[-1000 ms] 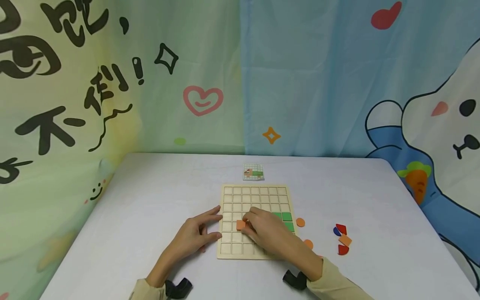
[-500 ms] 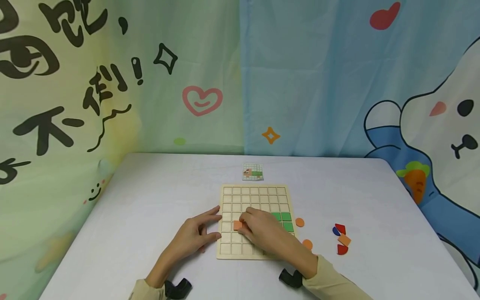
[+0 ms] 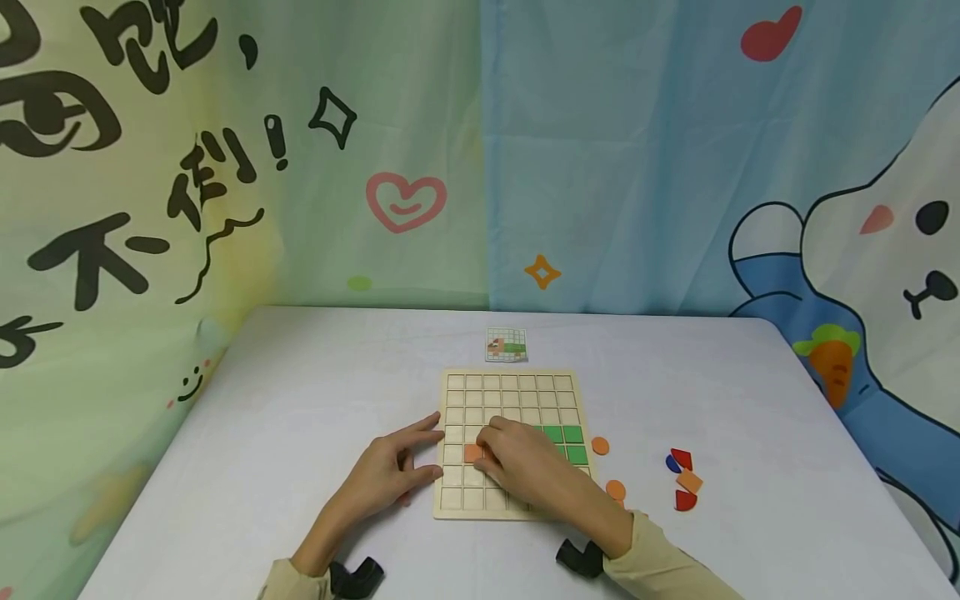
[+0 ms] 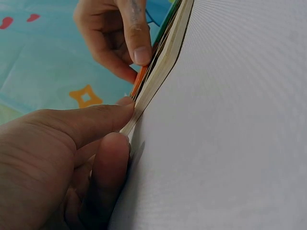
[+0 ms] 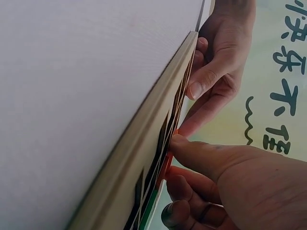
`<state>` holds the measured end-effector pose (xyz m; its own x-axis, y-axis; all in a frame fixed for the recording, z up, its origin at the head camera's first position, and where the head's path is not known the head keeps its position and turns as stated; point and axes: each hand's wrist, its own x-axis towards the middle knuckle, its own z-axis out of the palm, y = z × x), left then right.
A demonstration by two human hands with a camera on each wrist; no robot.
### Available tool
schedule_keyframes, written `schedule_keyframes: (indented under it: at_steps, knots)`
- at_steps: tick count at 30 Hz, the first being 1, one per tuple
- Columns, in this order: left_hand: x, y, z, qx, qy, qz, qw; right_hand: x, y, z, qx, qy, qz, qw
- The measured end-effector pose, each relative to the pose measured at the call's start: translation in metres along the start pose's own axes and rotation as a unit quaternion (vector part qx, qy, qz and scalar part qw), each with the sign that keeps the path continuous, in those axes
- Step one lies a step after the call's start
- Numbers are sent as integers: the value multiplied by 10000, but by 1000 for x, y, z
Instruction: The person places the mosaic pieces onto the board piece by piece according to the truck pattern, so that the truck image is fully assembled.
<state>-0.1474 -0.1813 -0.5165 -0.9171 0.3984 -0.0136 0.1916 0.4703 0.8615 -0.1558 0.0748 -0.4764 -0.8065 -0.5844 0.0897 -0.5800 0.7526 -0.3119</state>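
An orange square tile (image 3: 473, 453) lies at a cell in the left part of the wooden grid board (image 3: 465, 382). My right hand (image 3: 528, 462) is over the board, thumb and index fingertips pinching the tile at its right side; the right wrist view shows that thumb (image 5: 192, 151) against the orange edge. Beyond these fingers, green square tiles (image 3: 573, 434) sit in cells on the right; some are hidden by the hand. With fingers spread, my left hand (image 3: 386, 471) touches the board's left edge. Its thumb (image 4: 103, 120) meets the rim in the left wrist view.
Behind the board lies a small pattern card (image 3: 506, 345). Orange round pieces (image 3: 600, 446) lie right of the board. Farther right are red pieces (image 3: 686, 500), a blue piece (image 3: 672, 463) and another orange square (image 3: 689, 481). A printed curtain (image 3: 570, 167) hangs behind the white table (image 3: 337, 358).
My right hand has shifted slightly left with the orange square tile, which now appears lower and flatter at its cell. My left hand stays at the board's edge.
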Motion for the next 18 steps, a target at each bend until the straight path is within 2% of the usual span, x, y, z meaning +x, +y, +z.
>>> schedule_keyframes:
  at_steps: [18]
  knots:
    - [0, -1, 0, 37, -32, -8, 10000, -1, -3, -2, 75, -26, 61, 9999]
